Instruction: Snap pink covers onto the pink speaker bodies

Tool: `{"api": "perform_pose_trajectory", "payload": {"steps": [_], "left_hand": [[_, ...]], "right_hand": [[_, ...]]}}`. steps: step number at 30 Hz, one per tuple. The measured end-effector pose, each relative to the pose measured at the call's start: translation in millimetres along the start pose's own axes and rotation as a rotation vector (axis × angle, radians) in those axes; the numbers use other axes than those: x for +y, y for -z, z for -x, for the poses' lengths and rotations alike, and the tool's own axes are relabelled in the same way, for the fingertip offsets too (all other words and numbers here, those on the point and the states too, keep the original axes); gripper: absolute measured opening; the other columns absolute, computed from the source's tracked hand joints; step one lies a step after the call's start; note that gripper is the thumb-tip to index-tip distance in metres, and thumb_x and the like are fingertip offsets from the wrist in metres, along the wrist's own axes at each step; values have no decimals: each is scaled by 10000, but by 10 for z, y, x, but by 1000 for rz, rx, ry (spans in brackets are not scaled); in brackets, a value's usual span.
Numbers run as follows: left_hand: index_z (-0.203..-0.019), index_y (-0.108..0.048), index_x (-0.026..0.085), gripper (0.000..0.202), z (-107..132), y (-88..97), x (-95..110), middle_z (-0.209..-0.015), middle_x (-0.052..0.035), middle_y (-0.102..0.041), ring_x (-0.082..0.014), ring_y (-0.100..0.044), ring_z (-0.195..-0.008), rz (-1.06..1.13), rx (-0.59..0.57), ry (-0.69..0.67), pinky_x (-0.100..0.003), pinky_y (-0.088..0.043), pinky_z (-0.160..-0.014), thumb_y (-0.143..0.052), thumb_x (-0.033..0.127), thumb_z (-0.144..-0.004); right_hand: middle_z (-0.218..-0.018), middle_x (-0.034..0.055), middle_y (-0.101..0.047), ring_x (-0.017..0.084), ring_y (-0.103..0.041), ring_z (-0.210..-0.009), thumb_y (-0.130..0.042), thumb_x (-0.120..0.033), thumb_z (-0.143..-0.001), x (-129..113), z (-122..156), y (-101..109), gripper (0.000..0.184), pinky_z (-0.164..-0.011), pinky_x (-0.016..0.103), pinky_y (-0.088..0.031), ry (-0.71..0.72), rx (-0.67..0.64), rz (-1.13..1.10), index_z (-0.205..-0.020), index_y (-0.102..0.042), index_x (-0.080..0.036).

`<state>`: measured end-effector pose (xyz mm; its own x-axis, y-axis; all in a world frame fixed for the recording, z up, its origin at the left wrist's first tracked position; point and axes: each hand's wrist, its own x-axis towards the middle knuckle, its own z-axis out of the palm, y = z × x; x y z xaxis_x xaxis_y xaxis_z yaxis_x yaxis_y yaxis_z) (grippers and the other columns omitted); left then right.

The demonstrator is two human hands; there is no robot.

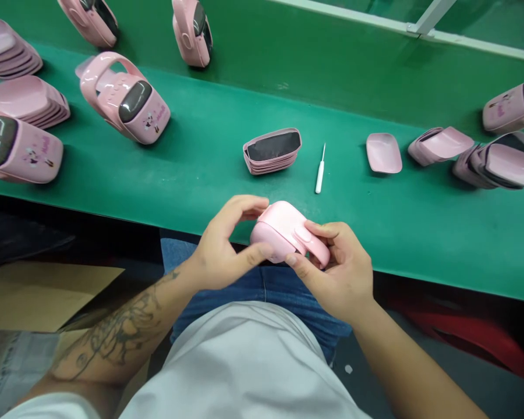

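From my end I see both bare hands working on one pink case [282, 227], held at the near edge of the green counter [209, 174], in front of the person's white shirt [248, 366]. The left hand [231, 247] grips the case's left end, thumb on the near side and fingers curled over the far side. The right hand [340, 267] has its fingers closed around the other end, where a looped handle [318, 250] points right and towards the body; thumb and forefinger press on either side of it.

Just beyond the case I have a small stack of pink frames [273, 152] with a dark panel on top. Right of that lies a white-handled tool [319, 177], its thin tip pointing away from the person. Farther right rests a single shallow pink tray [384, 153], then nested stacks of pink parts [441, 144].

On my left stands a handled case [137, 107] with a dark window and a printed figure; a similar printed case [35, 148] sits near the left edge, beside stacked pink shells [28, 100].
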<state>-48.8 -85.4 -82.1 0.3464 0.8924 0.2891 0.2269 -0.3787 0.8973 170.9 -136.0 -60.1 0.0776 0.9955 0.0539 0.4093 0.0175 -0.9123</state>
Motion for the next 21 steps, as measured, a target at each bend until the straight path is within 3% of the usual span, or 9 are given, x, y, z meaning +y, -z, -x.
{"api": "perform_pose_trajectory", "payload": {"steps": [4,6,12,17,21], "left_hand": [[-1614,-526,254,773,-185,135,-154,-1675,-148,-520,-376,-546,-1510,272,-294,121,-509,-505,-1227,-768,541,-939],[-1612,-535,256,782,-223,128,-182,-1640,-146,-565,-396,-585,-1473,423,-377,191,-520,-546,-1179,-776,550,-928],[-1611,-537,253,855,-174,38,-116,-1595,-145,-609,-400,-626,-1422,522,-348,286,-501,-565,-1147,-859,511,-862],[-1573,-587,287,745,-126,28,-98,-1589,-118,-620,-397,-645,-1394,625,-319,341,-492,-612,-1070,-814,512,-901],[-1547,-617,253,721,-118,48,-84,-1531,-132,-667,-394,-664,-1368,613,-289,350,-510,-608,-1076,-836,445,-888]], "right_hand": [[-958,17,-714,163,-654,-698,-882,-361,-787,4,5,32,384,-563,296,-538,-18,-7,15,-1105,-688,-265],[-937,6,-694,139,-605,-632,-873,-338,-789,21,7,48,387,-528,288,-512,-18,-20,11,-1119,-684,-266],[-914,8,-689,147,-587,-618,-863,-355,-803,6,38,61,375,-537,317,-527,4,-37,77,-1112,-668,-272],[-894,-1,-681,141,-556,-591,-842,-339,-811,-39,48,58,373,-518,320,-516,79,-48,119,-1134,-668,-280],[-878,-5,-671,140,-533,-594,-817,-304,-814,-54,39,55,363,-527,315,-504,129,-65,154,-1140,-661,-277]]}}
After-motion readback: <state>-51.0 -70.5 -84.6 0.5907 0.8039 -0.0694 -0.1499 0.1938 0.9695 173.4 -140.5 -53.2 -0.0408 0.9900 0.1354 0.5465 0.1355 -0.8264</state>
